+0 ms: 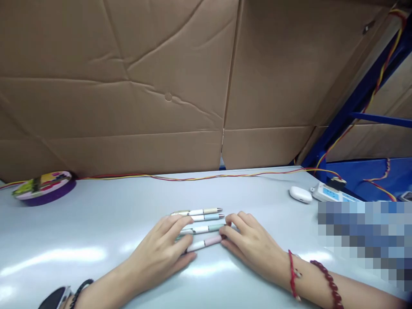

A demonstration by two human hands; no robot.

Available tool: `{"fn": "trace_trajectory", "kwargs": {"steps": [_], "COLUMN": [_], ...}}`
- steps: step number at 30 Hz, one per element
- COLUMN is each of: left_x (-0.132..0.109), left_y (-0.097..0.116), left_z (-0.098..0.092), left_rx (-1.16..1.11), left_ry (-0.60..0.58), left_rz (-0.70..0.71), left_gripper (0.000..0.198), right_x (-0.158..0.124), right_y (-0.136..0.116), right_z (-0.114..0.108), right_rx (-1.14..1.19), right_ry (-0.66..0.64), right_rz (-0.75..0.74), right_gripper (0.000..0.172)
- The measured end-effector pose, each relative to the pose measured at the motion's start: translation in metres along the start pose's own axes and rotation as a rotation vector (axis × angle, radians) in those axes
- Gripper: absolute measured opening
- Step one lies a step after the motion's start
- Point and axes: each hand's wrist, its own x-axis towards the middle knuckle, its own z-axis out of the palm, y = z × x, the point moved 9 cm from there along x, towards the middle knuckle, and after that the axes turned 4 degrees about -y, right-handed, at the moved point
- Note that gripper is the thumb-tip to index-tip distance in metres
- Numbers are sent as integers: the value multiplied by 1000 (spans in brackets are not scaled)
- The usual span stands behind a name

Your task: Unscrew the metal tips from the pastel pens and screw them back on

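Observation:
Several click pens lie side by side on the light table in front of me, tips to the right. Farthest is a cream-and-white pen (206, 211), followed by a blue-and-white pen (212, 217) and a green-and-white pen (209, 228). Nearest to me is a pink-and-white pen (206, 243), slightly slanted. My left hand (161, 244) has thumb and forefinger closed around the pink pen's rear end, its other fingers reaching over the rear of the blue and green pens. With thumb and forefinger, my right hand (251, 240) pinches the pink pen's tip; another fingertip is by the green pen's tip.
A round purple box (46, 189) with a flowered lid sits at the far left. Red and yellow wires (186, 178) run along the table's back edge by the cardboard wall (144, 107). A white case (300, 194) and a power strip (334, 194) are at the right.

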Motion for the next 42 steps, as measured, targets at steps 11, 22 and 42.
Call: {"fn": "trace_trajectory", "kwargs": {"steps": [11,22,42], "left_x": [-8,-4,-6], "left_y": [29,-1,5], "left_z": [13,31,33], "left_rx": [-345,-969,-1017], "left_ry": [-196,-363,-425], "left_rz": [-136,-371,-300], "left_gripper": [16,36,31], "right_x": [-11,12,4], "right_y": [-26,1,-14], "right_z": [-20,-9,-22], "right_rx": [289,749,825], "right_ry": [81,138,114], "right_rz": [-77,-12,-133], "right_gripper": [50,31,18]}}
